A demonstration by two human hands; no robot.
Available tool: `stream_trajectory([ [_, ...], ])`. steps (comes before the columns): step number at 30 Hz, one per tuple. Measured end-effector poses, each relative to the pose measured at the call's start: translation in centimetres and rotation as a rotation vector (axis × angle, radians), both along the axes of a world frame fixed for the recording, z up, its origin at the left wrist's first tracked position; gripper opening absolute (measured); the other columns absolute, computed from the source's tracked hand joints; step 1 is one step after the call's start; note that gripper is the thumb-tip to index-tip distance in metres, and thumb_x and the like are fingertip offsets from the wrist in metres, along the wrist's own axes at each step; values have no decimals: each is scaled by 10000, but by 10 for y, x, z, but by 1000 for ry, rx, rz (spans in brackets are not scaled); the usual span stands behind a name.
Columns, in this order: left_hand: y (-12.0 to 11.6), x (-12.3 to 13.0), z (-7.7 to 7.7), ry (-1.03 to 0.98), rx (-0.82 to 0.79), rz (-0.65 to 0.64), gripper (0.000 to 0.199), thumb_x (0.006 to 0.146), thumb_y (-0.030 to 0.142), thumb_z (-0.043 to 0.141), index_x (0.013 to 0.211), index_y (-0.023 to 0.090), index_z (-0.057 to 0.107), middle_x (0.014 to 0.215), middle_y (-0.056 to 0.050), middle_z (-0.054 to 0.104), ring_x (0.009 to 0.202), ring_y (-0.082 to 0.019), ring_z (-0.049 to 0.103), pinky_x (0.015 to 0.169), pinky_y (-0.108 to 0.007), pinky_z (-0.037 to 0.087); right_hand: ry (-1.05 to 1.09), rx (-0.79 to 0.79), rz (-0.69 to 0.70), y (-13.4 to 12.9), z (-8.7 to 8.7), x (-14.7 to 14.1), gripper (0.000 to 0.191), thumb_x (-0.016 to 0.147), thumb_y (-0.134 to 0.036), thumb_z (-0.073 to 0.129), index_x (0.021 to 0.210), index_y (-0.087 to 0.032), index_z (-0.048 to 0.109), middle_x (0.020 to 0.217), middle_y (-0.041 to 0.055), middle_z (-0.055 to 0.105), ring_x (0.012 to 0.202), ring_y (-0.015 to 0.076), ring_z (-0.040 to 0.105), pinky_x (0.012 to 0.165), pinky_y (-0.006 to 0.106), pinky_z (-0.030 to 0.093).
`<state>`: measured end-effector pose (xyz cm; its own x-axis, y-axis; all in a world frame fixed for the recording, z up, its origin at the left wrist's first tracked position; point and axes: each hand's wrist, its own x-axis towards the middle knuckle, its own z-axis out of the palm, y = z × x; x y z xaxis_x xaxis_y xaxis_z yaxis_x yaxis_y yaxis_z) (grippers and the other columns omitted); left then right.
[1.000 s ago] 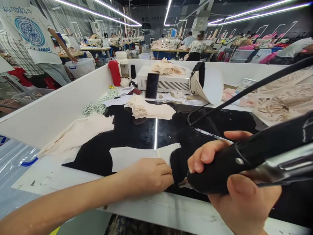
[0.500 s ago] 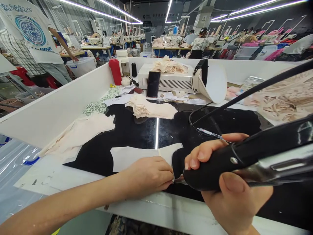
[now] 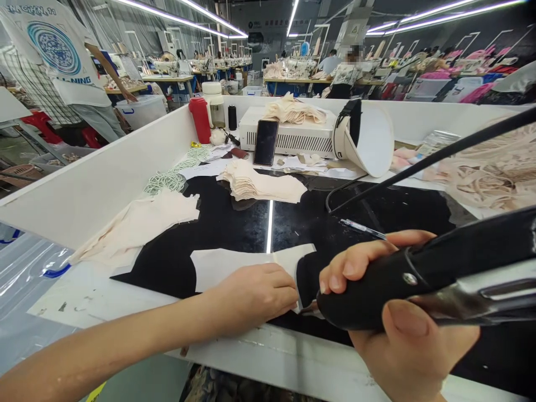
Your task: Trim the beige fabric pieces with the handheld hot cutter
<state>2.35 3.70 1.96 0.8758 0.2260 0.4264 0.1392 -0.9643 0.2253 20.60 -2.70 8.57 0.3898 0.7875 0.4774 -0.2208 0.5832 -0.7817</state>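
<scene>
My right hand [image 3: 414, 340] is wrapped round a black hand tool [image 3: 360, 298] with a shiny metal lever; its thumb lies along the near side. From the tool's rounded front end a narrow metal tip [image 3: 310, 309] reaches the right edge of a pale cut fabric piece [image 3: 230, 264]. My left hand [image 3: 262, 293] rests on that piece, its fingers bent together at the edge beside the tip. The left fingertips are partly hidden. Under the fabric lies a glossy black sheet [image 3: 234, 228].
Stacked beige fabric pieces [image 3: 263, 184] lie farther back, with more beige fabric [image 3: 146, 226] at left. A pen [image 3: 362, 228] lies near the tool. Behind stand a phone [image 3: 266, 142], a vented white box [image 3: 301, 137], a white cone [image 3: 374, 142] and a red bottle [image 3: 200, 120]. A black cable [image 3: 435, 151] crosses at right.
The whole view has shifted slightly. Both hands and the tool keep nearly the same place at the fabric's edge, the tool tip moving very little.
</scene>
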Motion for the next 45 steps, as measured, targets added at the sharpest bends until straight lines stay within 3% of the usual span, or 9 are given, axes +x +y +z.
stream_trajectory([
  [5,0,2,2,6,19,15,131,1167,99,644,1103,151,746,1143,-83,802,1041,-205,749,970,-315,610,13,-11,8,0,0,0,476,845,-440,1045,1160,-286,724,777,-51,756,592,179,693,555,316,636],
  [10,3,1,3,12,-26,-82,209,1208,108,566,1146,153,760,1089,-64,822,1066,-218,761,1034,-327,601,12,-17,-15,0,-1,-1,484,843,-465,1037,1161,-293,716,765,-54,729,570,173,642,541,320,621],
  [18,7,-9,5,4,-69,-134,269,1225,120,544,1289,143,805,1258,-109,862,1214,-218,804,1177,-336,610,-25,-48,-21,-2,5,0,493,838,-487,1023,1170,-316,701,752,-54,679,583,190,609,519,334,588],
  [34,8,-7,1,-43,25,-141,279,1226,126,552,1227,95,829,1191,-109,864,1125,-200,806,1167,-313,627,-24,-25,-45,-2,2,2,468,850,-443,1007,1181,-299,709,773,-56,697,572,199,663,529,380,624],
  [45,7,-10,1,-39,1,-129,230,1205,136,601,1215,146,831,1167,-98,854,1121,-192,798,1135,-304,649,-25,-31,-80,-1,3,0,482,835,-475,1010,1168,-300,709,765,-55,700,555,205,666,504,387,630],
])
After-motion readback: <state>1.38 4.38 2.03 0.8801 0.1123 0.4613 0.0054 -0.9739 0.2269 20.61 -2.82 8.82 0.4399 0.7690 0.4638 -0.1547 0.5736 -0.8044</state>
